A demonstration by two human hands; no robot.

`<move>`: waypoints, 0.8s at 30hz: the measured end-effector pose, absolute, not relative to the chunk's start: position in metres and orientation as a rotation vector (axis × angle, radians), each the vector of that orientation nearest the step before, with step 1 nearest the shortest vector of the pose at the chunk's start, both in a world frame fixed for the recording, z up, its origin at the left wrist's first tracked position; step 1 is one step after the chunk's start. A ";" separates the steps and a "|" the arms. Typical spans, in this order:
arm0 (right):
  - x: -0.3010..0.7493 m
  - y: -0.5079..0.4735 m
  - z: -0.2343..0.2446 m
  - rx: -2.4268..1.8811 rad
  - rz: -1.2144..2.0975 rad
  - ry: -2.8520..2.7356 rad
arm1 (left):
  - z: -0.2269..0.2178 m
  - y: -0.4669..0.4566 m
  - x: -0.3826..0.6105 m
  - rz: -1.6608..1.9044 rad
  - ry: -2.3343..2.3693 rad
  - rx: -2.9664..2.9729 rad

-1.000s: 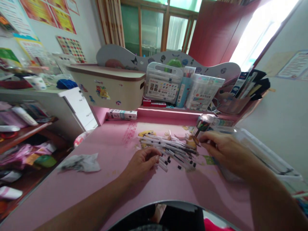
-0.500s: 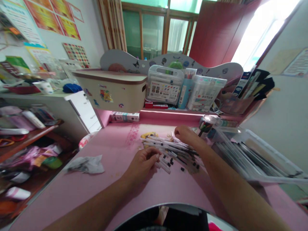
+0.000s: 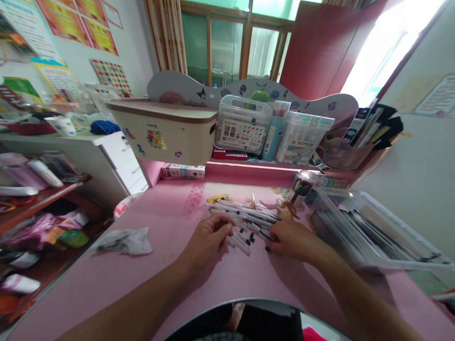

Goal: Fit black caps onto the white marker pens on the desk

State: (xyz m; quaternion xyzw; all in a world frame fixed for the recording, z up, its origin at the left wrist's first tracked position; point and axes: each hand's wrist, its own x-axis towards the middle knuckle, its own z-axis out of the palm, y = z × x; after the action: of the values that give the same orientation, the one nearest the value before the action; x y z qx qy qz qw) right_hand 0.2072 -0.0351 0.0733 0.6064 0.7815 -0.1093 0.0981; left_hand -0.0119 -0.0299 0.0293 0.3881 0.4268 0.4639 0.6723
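A loose pile of slim white and black pens (image 3: 245,208) lies on the pink desk between my hands. My left hand (image 3: 209,234) rests at the pile's near left side, its thumb and fingertips pinched together; whatever they hold is hidden. Beside its fingertips lie clear tubes (image 3: 239,244) and several small black caps (image 3: 251,237). My right hand (image 3: 293,239) is low at the pile's right side, fingers curled downward over the pens and caps. I cannot make out what its fingertips grip.
An open clear plastic box (image 3: 391,227) with many dark slim pieces stands at right. Behind the pile is a can (image 3: 303,184). Crumpled white tissue (image 3: 126,240) lies at left. A shelf along the back carries a cream bin (image 3: 167,135) and marker cases (image 3: 243,125).
My right hand has come down and nearer from the back of the pile to its right front side. My left hand has stayed almost in place, still pinched.
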 end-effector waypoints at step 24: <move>0.181 -0.041 0.078 1.700 -0.647 2.775 | 0.014 -0.034 -0.010 0.783 0.652 0.812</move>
State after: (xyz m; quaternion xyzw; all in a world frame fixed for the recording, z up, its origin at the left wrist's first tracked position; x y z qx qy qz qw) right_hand 0.1806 -0.0414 0.0776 0.5104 0.8331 -0.1943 -0.0883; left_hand -0.0104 -0.0337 0.0135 0.3780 0.3036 0.3643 0.7951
